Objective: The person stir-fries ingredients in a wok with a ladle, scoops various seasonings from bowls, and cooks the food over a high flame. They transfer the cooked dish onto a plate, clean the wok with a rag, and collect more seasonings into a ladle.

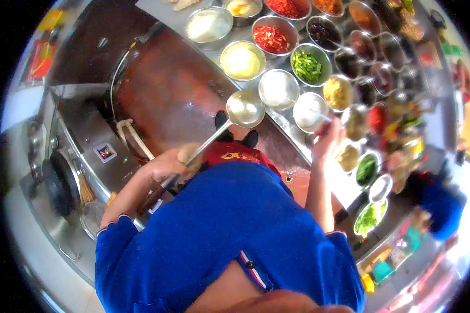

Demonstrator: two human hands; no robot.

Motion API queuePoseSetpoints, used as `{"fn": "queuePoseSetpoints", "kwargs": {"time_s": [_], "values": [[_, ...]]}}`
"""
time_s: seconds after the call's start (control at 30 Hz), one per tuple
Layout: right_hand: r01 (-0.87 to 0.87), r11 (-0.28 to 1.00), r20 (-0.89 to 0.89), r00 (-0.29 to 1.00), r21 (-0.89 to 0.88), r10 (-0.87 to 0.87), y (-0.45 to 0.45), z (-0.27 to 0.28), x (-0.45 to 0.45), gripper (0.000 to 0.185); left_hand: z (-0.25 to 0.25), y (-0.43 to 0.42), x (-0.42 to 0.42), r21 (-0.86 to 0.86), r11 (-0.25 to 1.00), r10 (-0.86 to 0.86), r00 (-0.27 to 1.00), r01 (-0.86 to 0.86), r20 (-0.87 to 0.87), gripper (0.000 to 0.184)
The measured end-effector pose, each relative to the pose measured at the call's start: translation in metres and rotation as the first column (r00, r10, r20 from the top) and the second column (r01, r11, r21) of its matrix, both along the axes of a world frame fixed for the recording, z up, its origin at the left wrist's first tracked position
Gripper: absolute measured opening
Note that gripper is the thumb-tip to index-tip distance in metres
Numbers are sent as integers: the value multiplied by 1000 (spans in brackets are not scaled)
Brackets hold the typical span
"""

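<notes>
My left hand (168, 166) is closed around the long handle of a metal ladle (245, 109). The ladle's bowl is held out in front of me, beside the metal bowls; whether it holds anything is hard to make out. My right hand (329, 140) is closed on a thin spoon (318, 113), whose end sits in a bowl of white powder or grains (307, 119). Close by are a bowl of pale liquid (279, 89), a bowl of chopped green pieces (307, 64) and a bowl of yellowish minced stuff (338, 93).
Rows of metal bowls, including chopped red chillies (272, 39) and a yellow liquid (243, 60), cover the counter. A steel stove unit (89, 135) with a black wok (57, 182) and bamboo brush (85, 190) stands left. The reddish floor (162, 78) looks wet. A blue-clothed person (444, 206) is at right.
</notes>
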State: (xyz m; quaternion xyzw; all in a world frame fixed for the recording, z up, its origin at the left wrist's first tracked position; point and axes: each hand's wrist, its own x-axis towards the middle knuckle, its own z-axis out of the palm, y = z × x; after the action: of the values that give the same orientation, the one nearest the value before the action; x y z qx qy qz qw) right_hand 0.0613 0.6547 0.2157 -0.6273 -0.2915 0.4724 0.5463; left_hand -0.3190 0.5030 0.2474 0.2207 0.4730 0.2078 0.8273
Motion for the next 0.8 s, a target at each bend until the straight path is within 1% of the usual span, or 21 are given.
{"fn": "queuePoseSetpoints", "kwargs": {"time_s": [0.03, 0.07, 0.17, 0.2, 0.3, 0.33, 0.4, 0.43, 0.47, 0.5, 0.57, 0.6, 0.67, 0.7, 0.73, 0.77, 0.8], "values": [[-24, 1000, -28, 999, 18, 24, -4, 6, -1, 24, 1, -2, 3, -9, 1000, 15, 1000, -15, 13, 38], [-135, 989, -15, 991, 66, 136, -9, 5, 1, 26, 2, -4, 6, -17, 999, 30, 999, -29, 26, 39], [-340, 922, 255, 923, 183, 290, -14, 3, -5, 27, 7, -9, 14, 12, 997, 70, 998, -70, 5, 39], [-312, 946, 340, 902, 91, 265, -8, -1, -4, 29, 10, -11, 15, 16, 998, 59, 998, -59, -3, 39], [-313, 945, 462, 828, -91, 319, 13, -24, -8, 30, 13, -14, 16, 25, 999, 42, 999, -42, -8, 40], [-293, 950, 374, 874, -107, 311, 15, -33, -9, 30, 14, -16, 16, 21, 999, 50, 999, -50, 2, 41], [-325, 946, 499, 820, 5, 279, 19, -39, 2, 30, 12, -22, 14, 26, 996, 81, 997, -81, 5, 43], [-253, 968, 411, 882, 1, 230, 19, -40, 7, 29, 9, -27, 13, 30, 994, 104, 995, -104, -1, 44], [-175, 985, 320, 933, -4, 167, 19, -25, 3, 29, 8, -31, 11, 36, 991, 129, 992, -128, -7, 45], [-159, 987, 281, 948, 20, 147, 19, -18, 5, 28, 9, -33, 10, 28, 989, 143, 990, -143, 3, 46], [-142, 988, 138, 982, 61, 133, 14, 2, 1, 27, 11, -37, 6, 10, 985, 170, 985, -170, 21, 48], [-168, 981, 49, 985, 97, 164, 13, 4, 2, 25, 12, -37, 5, 15, 982, 189, 982, -189, 23, 49], [-256, 962, 104, 964, 94, 246, 9, 25, -22, 23, 13, -37, 3, 24, 974, 226, 974, -226, 30, 52], [-297, 950, 133, 950, 93, 284, 7, 33, -35, 23, 11, -37, -1, 31, 975, 218, 974, -220, 57, 55], [-370, 917, 128, 927, 145, 354, 11, 27, -43, 22, 7, -37, -5, 39, 976, 208, 975, -212, 83, 58], [-443, 887, 252, 880, 132, 402, 20, 29, -54, 24, 5, -36, -10, 46, 978, 198, 974, -204, 109, 61], [-461, 878, 296, 863, 126, 410, 34, 17, -64, 24, 6, -34, -14, 41, 980, 189, 977, -194, 97, 60]]}}
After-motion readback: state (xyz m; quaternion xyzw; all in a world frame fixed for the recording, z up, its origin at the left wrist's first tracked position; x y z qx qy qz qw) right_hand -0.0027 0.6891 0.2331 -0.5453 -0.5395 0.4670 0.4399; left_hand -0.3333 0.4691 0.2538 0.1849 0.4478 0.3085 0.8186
